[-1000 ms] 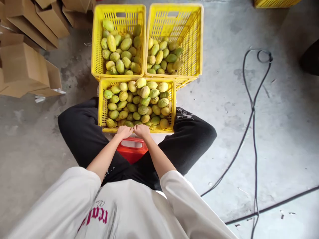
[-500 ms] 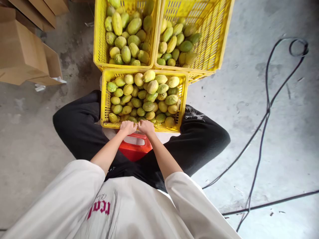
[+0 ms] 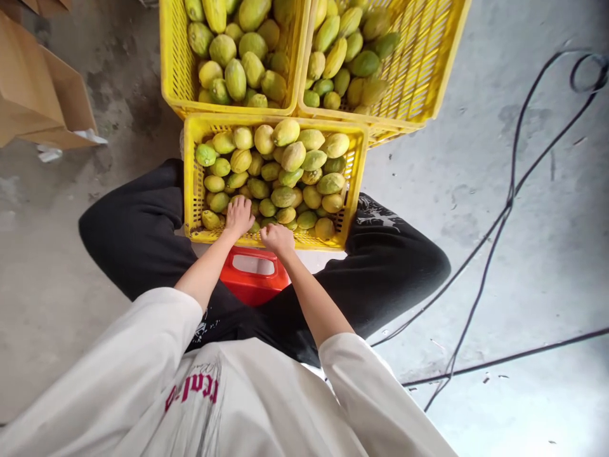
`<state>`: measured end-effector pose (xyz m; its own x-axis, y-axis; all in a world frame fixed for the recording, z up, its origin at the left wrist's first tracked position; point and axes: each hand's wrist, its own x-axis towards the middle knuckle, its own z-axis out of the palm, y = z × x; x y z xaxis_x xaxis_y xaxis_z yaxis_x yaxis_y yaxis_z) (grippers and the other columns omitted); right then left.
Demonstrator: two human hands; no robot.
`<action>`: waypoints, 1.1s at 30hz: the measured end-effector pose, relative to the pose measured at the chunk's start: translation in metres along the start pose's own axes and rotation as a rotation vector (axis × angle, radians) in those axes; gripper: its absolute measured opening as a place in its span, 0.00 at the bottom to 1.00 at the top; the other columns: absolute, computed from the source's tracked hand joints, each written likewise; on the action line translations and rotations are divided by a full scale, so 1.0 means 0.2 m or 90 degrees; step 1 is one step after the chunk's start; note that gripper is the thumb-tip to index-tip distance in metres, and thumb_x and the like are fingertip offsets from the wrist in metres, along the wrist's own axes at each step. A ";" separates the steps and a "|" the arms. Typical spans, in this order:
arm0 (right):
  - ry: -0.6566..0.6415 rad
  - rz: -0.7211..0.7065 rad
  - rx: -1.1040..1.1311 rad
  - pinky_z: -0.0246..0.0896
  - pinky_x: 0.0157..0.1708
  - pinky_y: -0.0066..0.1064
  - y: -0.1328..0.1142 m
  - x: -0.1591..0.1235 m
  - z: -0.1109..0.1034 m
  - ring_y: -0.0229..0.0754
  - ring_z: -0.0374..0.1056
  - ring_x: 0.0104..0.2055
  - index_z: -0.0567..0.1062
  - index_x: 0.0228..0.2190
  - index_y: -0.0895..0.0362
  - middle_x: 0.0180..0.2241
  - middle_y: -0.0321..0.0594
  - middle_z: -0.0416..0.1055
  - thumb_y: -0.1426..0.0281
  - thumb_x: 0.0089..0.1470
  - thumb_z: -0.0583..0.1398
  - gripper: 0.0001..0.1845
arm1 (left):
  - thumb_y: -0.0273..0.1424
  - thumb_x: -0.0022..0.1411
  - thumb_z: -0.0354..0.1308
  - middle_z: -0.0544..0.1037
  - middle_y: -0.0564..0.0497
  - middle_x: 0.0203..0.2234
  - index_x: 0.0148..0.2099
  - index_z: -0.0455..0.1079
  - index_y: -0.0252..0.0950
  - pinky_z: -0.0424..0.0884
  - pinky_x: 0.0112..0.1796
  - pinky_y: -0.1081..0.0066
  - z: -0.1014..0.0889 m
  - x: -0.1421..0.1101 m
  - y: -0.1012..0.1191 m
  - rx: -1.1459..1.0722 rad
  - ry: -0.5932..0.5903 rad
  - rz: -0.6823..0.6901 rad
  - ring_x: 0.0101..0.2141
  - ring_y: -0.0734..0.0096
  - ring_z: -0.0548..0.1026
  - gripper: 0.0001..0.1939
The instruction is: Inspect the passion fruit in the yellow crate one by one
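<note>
An open cardboard box [image 3: 35, 82] lies at the upper left of the view, with a crumpled white scrap [image 3: 49, 153] just beside it on the grey concrete floor [image 3: 537, 254]. Dark stains mark the floor near the box. On the right, a thin dark cable [image 3: 510, 202] ends in a small loop and crosses a straighter black line [image 3: 499, 360]. Near the middle is a red plastic object [image 3: 252, 289] with an elongated opening.

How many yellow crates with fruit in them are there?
3: the near crate, in front of the person, and behind it, side by side, the far left crate and the far right crate. Others may be hidden underneath.
</note>
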<state>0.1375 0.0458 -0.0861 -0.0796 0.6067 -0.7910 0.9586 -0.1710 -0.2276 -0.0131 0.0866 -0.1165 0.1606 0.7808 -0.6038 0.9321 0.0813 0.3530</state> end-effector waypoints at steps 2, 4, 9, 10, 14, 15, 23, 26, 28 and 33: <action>-0.009 0.008 0.011 0.76 0.62 0.40 0.00 0.01 -0.01 0.62 0.82 0.66 0.88 0.61 0.64 0.63 0.60 0.85 0.65 0.85 0.51 0.28 | 0.22 0.71 0.59 0.65 0.19 0.80 0.77 0.68 0.24 0.51 0.82 0.37 0.01 0.03 -0.04 0.000 0.022 -0.001 0.81 0.29 0.62 0.34; -0.017 0.018 0.023 0.76 0.62 0.39 0.00 0.01 -0.01 0.62 0.81 0.67 0.89 0.61 0.63 0.63 0.60 0.85 0.64 0.85 0.52 0.28 | 0.20 0.68 0.61 0.62 0.21 0.83 0.82 0.63 0.23 0.43 0.84 0.38 0.02 0.05 -0.08 0.013 0.018 -0.013 0.83 0.32 0.59 0.42; -0.027 0.051 0.036 0.76 0.62 0.38 -0.01 0.03 -0.02 0.62 0.82 0.67 0.89 0.62 0.64 0.64 0.61 0.84 0.66 0.84 0.53 0.28 | 0.22 0.69 0.59 0.60 0.25 0.85 0.86 0.59 0.25 0.41 0.85 0.41 0.05 0.10 -0.11 0.087 -0.013 -0.029 0.83 0.38 0.60 0.45; -0.026 0.056 0.037 0.76 0.61 0.38 -0.01 0.03 -0.02 0.62 0.82 0.67 0.89 0.62 0.65 0.64 0.61 0.84 0.66 0.84 0.53 0.28 | 0.23 0.70 0.59 0.60 0.26 0.85 0.86 0.59 0.26 0.41 0.85 0.41 0.05 0.10 -0.11 0.107 -0.017 -0.028 0.83 0.39 0.60 0.45; -0.009 0.063 0.040 0.76 0.59 0.38 -0.02 0.04 -0.02 0.61 0.83 0.65 0.89 0.62 0.63 0.62 0.60 0.85 0.66 0.83 0.52 0.28 | 0.24 0.71 0.58 0.64 0.28 0.84 0.86 0.60 0.28 0.48 0.84 0.42 0.05 0.12 -0.12 0.139 -0.012 -0.006 0.82 0.38 0.63 0.43; -0.007 0.063 0.039 0.76 0.59 0.38 -0.02 0.04 -0.02 0.61 0.84 0.64 0.89 0.61 0.63 0.62 0.60 0.86 0.66 0.83 0.52 0.28 | 0.24 0.71 0.58 0.66 0.28 0.82 0.85 0.61 0.29 0.52 0.82 0.42 0.04 0.13 -0.12 0.140 -0.010 -0.006 0.80 0.37 0.65 0.43; 0.002 0.064 0.033 0.76 0.58 0.37 -0.02 0.06 -0.02 0.61 0.84 0.63 0.90 0.61 0.62 0.60 0.61 0.86 0.66 0.84 0.53 0.27 | 0.24 0.71 0.59 0.75 0.25 0.72 0.84 0.63 0.30 0.62 0.76 0.40 0.00 0.21 -0.15 0.172 -0.042 -0.005 0.73 0.33 0.72 0.41; 0.002 0.065 0.035 0.76 0.57 0.37 -0.02 0.06 -0.02 0.61 0.84 0.63 0.91 0.60 0.63 0.59 0.62 0.87 0.66 0.84 0.53 0.27 | 0.22 0.72 0.59 0.75 0.26 0.73 0.82 0.64 0.30 0.63 0.75 0.43 -0.01 0.20 -0.13 0.183 -0.042 -0.019 0.73 0.35 0.72 0.39; 0.006 0.062 0.038 0.77 0.56 0.38 -0.03 0.06 -0.03 0.61 0.85 0.62 0.91 0.60 0.63 0.59 0.62 0.87 0.65 0.85 0.53 0.27 | 0.22 0.73 0.62 0.75 0.26 0.73 0.81 0.65 0.28 0.62 0.75 0.47 -0.02 0.20 -0.12 0.190 -0.049 -0.035 0.73 0.36 0.71 0.37; 0.034 0.053 0.046 0.77 0.55 0.39 -0.03 0.05 -0.03 0.62 0.86 0.61 0.90 0.60 0.62 0.57 0.60 0.87 0.66 0.85 0.53 0.26 | 0.24 0.74 0.72 0.75 0.30 0.70 0.72 0.70 0.26 0.61 0.72 0.55 -0.04 0.19 -0.10 0.199 -0.036 -0.058 0.68 0.45 0.70 0.29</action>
<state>0.1327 0.0582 -0.0896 0.0165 0.6286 -0.7776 0.9387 -0.2775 -0.2044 -0.0279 0.1204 -0.1408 0.0819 0.7422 -0.6651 0.9966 -0.0524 0.0642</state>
